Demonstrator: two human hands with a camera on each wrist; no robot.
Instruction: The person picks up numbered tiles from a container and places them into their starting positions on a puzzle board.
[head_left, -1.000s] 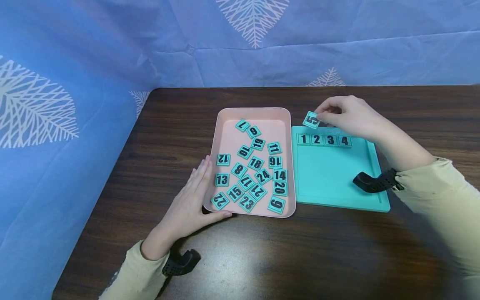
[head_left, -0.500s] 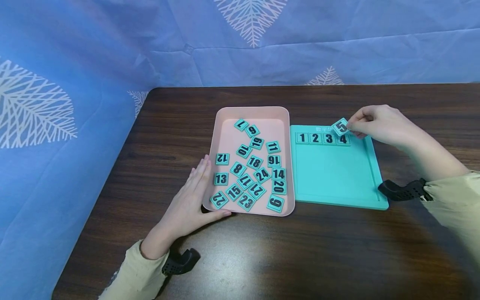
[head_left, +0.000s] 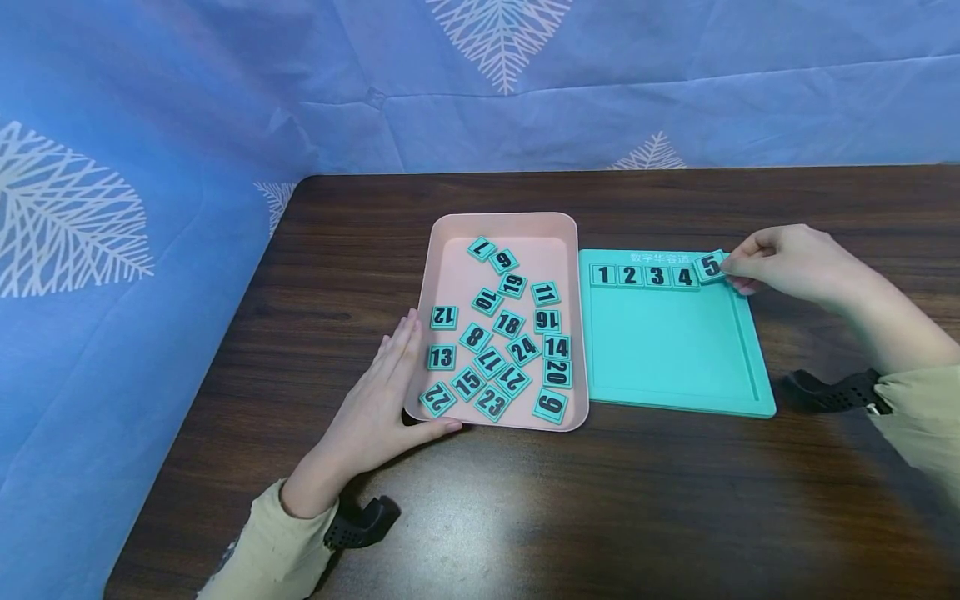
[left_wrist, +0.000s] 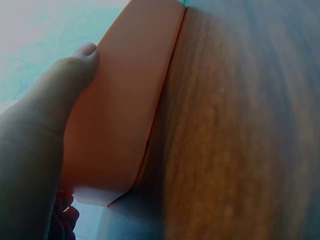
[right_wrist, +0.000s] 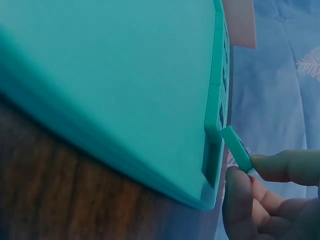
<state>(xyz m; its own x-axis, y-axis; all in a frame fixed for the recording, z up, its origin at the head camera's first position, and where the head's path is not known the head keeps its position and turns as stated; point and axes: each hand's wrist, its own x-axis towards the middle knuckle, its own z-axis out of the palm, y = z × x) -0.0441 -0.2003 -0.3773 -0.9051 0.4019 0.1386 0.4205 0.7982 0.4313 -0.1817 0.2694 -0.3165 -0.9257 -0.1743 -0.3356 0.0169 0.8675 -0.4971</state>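
Note:
My right hand (head_left: 795,262) pinches the teal number 5 tile (head_left: 708,266) between thumb and fingers, over the top right corner of the teal tray (head_left: 667,350). That tile (right_wrist: 237,149) is tilted in the right wrist view, one edge close to the end of the row and above the corner gap. Tiles 1 (head_left: 603,275) to 4 (head_left: 684,277) lie side by side along the tray's far edge. At the pink tray (head_left: 461,287), my left hand (head_left: 378,408) lies with straight fingers along the left side and its thumb (left_wrist: 82,70) against the near wall.
Inside the pink tray several loose number tiles (head_left: 492,362) lie at various angles. Both trays sit side by side on a dark wooden table (head_left: 570,517). A blue cloth (head_left: 375,92) with white leaf prints hangs behind and to the left.
My right hand has carried the number 5 tile rightward and lower, from above the tray's far edge to the right end of the row, turning it upright. The left hand stays put.

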